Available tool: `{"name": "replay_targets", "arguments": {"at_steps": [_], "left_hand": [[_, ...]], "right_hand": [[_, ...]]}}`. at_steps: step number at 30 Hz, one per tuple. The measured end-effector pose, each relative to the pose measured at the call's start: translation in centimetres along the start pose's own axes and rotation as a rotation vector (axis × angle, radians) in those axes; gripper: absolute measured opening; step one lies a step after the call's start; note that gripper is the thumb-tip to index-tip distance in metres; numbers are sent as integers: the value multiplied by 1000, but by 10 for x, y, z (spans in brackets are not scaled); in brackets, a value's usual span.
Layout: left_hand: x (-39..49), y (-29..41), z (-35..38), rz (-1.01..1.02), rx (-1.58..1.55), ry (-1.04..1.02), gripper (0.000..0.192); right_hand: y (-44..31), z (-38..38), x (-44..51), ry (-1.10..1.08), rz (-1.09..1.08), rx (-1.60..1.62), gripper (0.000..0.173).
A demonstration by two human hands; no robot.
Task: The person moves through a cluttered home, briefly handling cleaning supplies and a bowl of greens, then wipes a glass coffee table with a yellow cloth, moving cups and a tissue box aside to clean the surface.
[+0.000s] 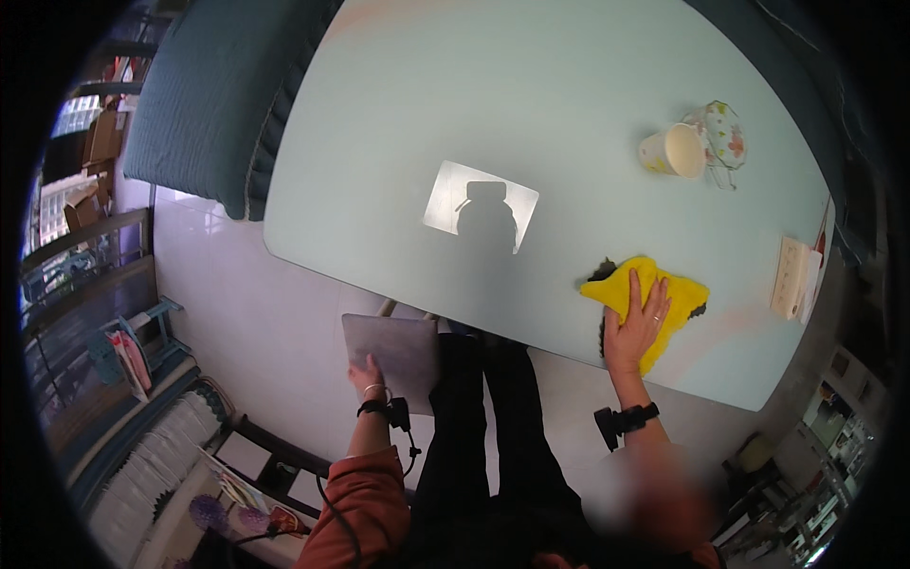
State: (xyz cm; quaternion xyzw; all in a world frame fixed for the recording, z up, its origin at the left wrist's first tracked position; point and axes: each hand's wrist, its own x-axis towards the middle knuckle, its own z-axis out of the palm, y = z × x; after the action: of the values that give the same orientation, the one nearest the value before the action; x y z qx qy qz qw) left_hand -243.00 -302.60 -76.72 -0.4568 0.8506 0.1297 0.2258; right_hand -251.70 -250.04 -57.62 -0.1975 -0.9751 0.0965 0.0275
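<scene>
My right hand (pixel 636 334) lies over a yellow cloth (pixel 682 291) with a dark underside, pressing it on the pale green tabletop (pixel 370 142) near the front edge. The cloth is bunched, and dark edging shows at its corners. Lower and to the left, my left hand (pixel 367 377) grips the left edge of a square, grey-brown stool seat (pixel 402 348), thumb on top. Its other fingers are partly hidden. Light-coloured stool legs (pixel 386 308) show beyond the seat, by the table's edge.
A paper cup (pixel 672 151) lies tipped beside a patterned glass vessel (pixel 725 135) at the back right. A cream box (pixel 789 277) sits at the right edge. A blue-green padded bench (pixel 206 107) flanks the table's left. Left of my legs stands a small blue chair (pixel 135 341).
</scene>
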Motion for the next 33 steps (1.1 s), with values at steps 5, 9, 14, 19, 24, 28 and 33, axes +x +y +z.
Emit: {"name": "replay_targets", "arguments": {"at_steps": [5,9,14,19,24,28,33], "left_hand": [[-15,-109,42,-661,-561,-130,102],[-50,-134,95,-686,-1148,-437,107],[-58,-149,129,-635,-1375,-340,103],[-49,-192,129,-628,-1403,-221,98],[-33,-288,106,-743,-1025,-77,93],[-28,-352,97,-938,-803,-147,89],[-29,-297,81,-380,-64,-108,91]], "right_hand": [[4,5,-2,19,-51,-8,62],[3,11,-7,33,-73,14,62],[2,12,-10,24,-73,70,61],[0,12,-10,27,-79,70,58],[5,14,-11,23,-95,67,56],[11,16,-13,29,-103,66,56],[14,15,-11,44,-132,30,60]]}}
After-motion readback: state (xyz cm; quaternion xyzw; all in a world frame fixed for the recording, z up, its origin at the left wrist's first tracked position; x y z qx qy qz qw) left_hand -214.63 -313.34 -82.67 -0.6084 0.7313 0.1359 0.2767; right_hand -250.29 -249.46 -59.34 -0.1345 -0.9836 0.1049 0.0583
